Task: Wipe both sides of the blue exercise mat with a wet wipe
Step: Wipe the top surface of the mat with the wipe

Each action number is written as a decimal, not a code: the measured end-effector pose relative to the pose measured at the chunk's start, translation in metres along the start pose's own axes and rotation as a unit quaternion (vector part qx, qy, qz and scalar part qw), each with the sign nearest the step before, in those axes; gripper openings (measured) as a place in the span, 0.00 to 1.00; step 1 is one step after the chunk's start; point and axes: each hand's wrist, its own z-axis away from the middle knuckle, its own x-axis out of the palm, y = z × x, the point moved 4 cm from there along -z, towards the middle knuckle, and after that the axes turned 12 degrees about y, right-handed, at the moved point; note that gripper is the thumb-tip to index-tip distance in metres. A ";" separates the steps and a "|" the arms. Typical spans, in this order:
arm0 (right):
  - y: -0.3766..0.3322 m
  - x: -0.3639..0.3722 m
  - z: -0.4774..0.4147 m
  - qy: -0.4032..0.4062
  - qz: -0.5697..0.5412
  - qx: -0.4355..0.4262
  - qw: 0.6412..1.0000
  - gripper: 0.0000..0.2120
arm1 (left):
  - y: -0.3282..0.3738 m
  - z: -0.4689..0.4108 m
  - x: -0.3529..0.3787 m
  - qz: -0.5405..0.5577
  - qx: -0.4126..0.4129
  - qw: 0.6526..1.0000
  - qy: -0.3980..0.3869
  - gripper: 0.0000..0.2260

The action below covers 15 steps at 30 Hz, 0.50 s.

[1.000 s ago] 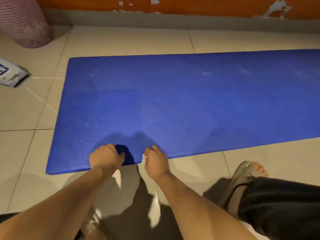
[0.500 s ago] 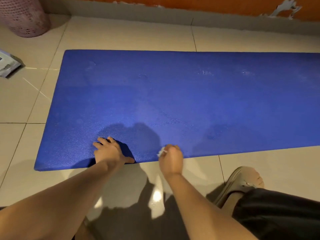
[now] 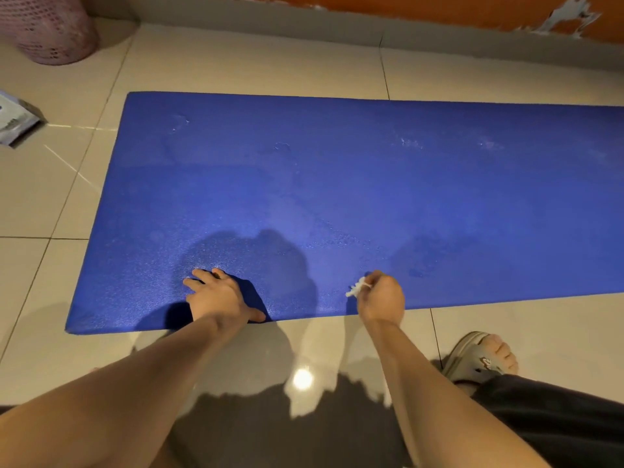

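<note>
Far left, at the frame edge: a flat grey-white packet (image 3: 17, 121) lies on the floor tiles (image 3: 236, 62), partly cut off; its print is too blurred to read. Beyond it, in the far-left corner, a pink perforated basket (image 3: 50, 28) stands on the tiles nr the grey skirting (image 3: 270, 27).

The blue exercise mat (image 3: 337, 180) lies flat on the tiles, long side running left-right. Its left short end is in view, its right end cut off by the frame. The surface shows pale smudges & faint marks, esp. toward the far side.

The left hand (image 3: 216, 295) is palm down on the mat, just inside the near edge, left of centre. Fingers are straight & slightly spread, pointing far-left; the thumb stretches right along the near edge. The hand's shadow falls on the mat beyond it.

Right of it & apart from it, the right hand (image 3: 381, 298) is curled in a loose fist over the mat's near edge, back of hand toward the camera. Its fingers are pressed together, pinching a bunched white wet wipe (image 3: 358, 289) that sticks out on the fist's left side. Can't tell whether the wipe touches the mat.

Further right, near side: a foot in a grey sandal (image 3: 472, 363) is on the tiles, just off the mat, w/ dark leg fabric (image 3: 557, 423) nearer the camera. Far right: an orange wall (image 3: 439, 8) w/ peeled paint patches above the skirting.
</note>
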 end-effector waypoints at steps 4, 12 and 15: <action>-0.030 0.015 0.021 -0.030 -0.005 -0.021 0.999 0.06 | -0.001 0.002 0.000 0.008 0.003 1.000 0.010 0.66; -0.104 0.063 0.098 -0.152 0.005 -0.253 0.955 0.10 | -0.003 0.003 0.002 0.002 0.008 1.000 0.022 0.67; -0.085 0.056 0.069 -0.142 0.036 -0.250 0.957 0.09 | -0.003 0.003 0.002 0.004 0.006 1.000 0.022 0.65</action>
